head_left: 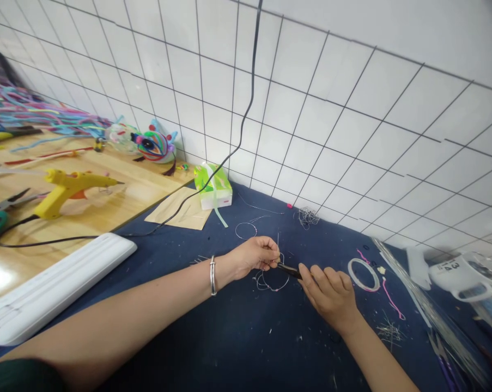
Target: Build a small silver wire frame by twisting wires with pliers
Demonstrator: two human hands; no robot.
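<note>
My left hand (pixel 259 253), with a silver bangle on the wrist, pinches a thin wire (pixel 278 240) between thumb and fingers. Wrapped around dark-handled pliers (pixel 290 269) is my right hand (pixel 328 294); the tool's tip meets the left fingertips at the wire. Fine wire loops with small pink beads (pixel 275 289) hang or lie just below the hands; I cannot tell which. Another thin wire ring (pixel 246 231) rests on the dark blue mat beyond the left hand. The exact grip at the jaws is too small to make out.
At left are a yellow glue gun (pixel 68 190), a white power strip (pixel 61 288) and pipe cleaners (pixel 45 117). A black cord (pixel 246 117) crosses the view near a tissue pack (pixel 214 188). Rightward lie a tape roll (pixel 351 272), long wires (pixel 423 296) and a white mug (pixel 454 273).
</note>
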